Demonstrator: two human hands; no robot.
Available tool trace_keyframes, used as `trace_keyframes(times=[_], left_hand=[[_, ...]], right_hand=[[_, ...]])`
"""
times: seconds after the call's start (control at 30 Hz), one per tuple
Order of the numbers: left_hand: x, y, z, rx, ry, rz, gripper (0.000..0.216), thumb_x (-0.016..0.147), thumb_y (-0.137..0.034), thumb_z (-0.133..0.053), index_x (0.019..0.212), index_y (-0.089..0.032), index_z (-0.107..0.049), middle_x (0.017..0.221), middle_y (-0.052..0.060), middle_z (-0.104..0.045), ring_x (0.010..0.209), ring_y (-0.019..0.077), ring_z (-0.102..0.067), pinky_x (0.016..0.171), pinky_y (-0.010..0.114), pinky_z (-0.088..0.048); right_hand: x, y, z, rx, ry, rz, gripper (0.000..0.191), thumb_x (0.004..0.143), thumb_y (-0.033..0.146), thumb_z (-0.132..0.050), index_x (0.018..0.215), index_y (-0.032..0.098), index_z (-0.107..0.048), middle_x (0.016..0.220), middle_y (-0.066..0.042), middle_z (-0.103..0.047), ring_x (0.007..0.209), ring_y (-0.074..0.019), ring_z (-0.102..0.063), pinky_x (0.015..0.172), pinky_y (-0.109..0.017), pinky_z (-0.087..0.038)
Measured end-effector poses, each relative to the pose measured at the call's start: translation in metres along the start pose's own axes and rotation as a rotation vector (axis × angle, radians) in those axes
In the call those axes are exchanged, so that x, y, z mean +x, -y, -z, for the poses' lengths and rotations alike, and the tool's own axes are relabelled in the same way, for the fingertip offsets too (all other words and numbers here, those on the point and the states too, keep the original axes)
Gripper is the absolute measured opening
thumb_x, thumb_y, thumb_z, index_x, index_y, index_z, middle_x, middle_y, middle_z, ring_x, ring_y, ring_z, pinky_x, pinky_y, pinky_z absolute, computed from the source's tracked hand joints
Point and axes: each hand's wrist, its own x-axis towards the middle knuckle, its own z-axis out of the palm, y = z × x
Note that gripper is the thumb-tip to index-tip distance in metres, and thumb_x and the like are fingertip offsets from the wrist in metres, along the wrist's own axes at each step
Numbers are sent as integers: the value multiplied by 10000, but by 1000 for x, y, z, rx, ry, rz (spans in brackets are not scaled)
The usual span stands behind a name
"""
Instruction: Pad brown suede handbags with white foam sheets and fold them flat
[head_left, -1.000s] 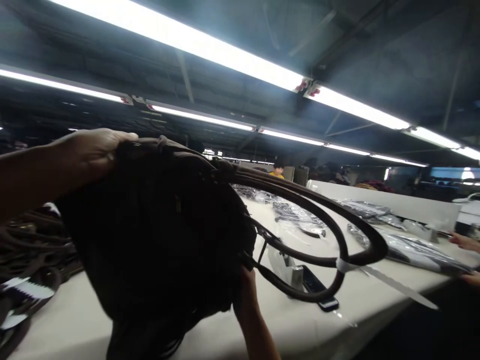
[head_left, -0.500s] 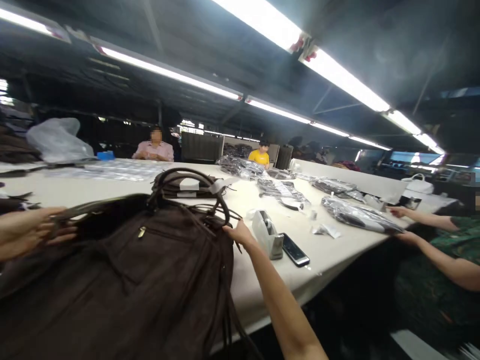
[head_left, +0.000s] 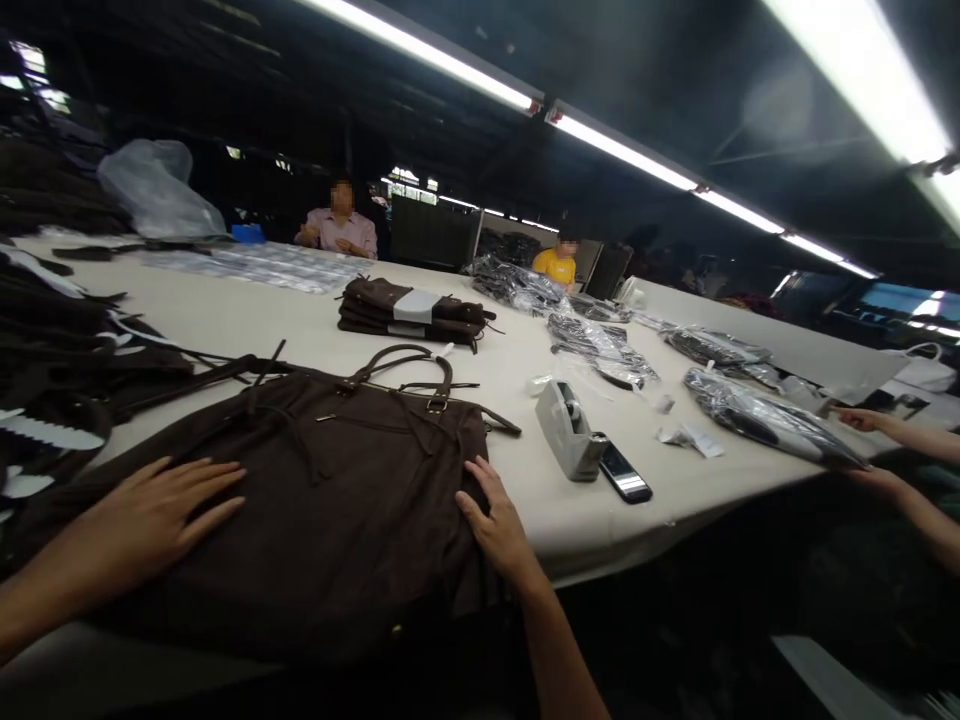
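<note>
A large dark brown handbag point(head_left: 322, 520) lies flat on the near side of the white table point(head_left: 255, 325), its handles pointing away from me. My left hand point(head_left: 161, 510) rests flat on the bag's left part, fingers stretched out. At the bag's right edge, my right hand point(head_left: 491, 515) lies on the fabric with thumb and fingers apart. Just beyond the handles sits a stack of folded brown bags point(head_left: 412, 308) with a pale band around it. Right of the bag stand a grey tape dispenser point(head_left: 568, 432) and a phone point(head_left: 624, 470).
More brown bags with white-wrapped straps point(head_left: 52, 400) are heaped at the left. Bags in clear plastic point(head_left: 757, 410) lie along the right side, where a co-worker's hands point(head_left: 874, 450) touch one. Two people sit across the table. A plastic sheet point(head_left: 262, 268) lies far left.
The bag was held raised and open between both hands; now it lies flattened on the table. My hands have let go of its edges and rest on it. The view has tilted downward.
</note>
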Motion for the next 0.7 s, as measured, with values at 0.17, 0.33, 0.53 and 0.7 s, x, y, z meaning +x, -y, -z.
trace_keyframes(times=[0.17, 0.33, 0.53, 0.7], left_hand=[[-5, -57, 16, 14, 463, -107, 613, 912, -533, -283, 1488, -335, -349, 1575, -69, -273, 1515, 251, -171, 1261, 525, -92], [5, -89, 10, -62, 524, -136, 667, 934, -606, -320, 1525, -309, -231, 1604, -19, -206, 1523, 261, -119, 1254, 540, -62], [53, -123, -10, -43, 418, -175, 710, 951, -614, -295, 1544, -231, -218, 1609, 39, -218, 1524, 284, -128, 1233, 568, -147], [84, -140, -33, -8, 322, -170, 723, 967, -570, -239, 1543, -132, -233, 1607, 96, -228, 1519, 300, -170, 1228, 556, -168]], right_hand=[[-11, -4, -7, -8, -36, -18, 503, 998, 443, -457, 1448, 222, -503, 1567, -52, -394, 1452, -202, -356, 1218, -385, -288], [-10, -1, -17, 9, -73, -51, 525, 1007, 450, -410, 1461, 200, -493, 1567, -57, -395, 1453, -210, -356, 1220, -395, -282], [-4, -2, -31, 68, -135, -90, 546, 998, 479, -392, 1450, 198, -516, 1544, -62, -430, 1445, -228, -370, 1220, -415, -278], [-2, 1, -34, 66, -153, -101, 569, 987, 483, -411, 1468, 190, -489, 1565, -63, -396, 1462, -227, -341, 1229, -409, -260]])
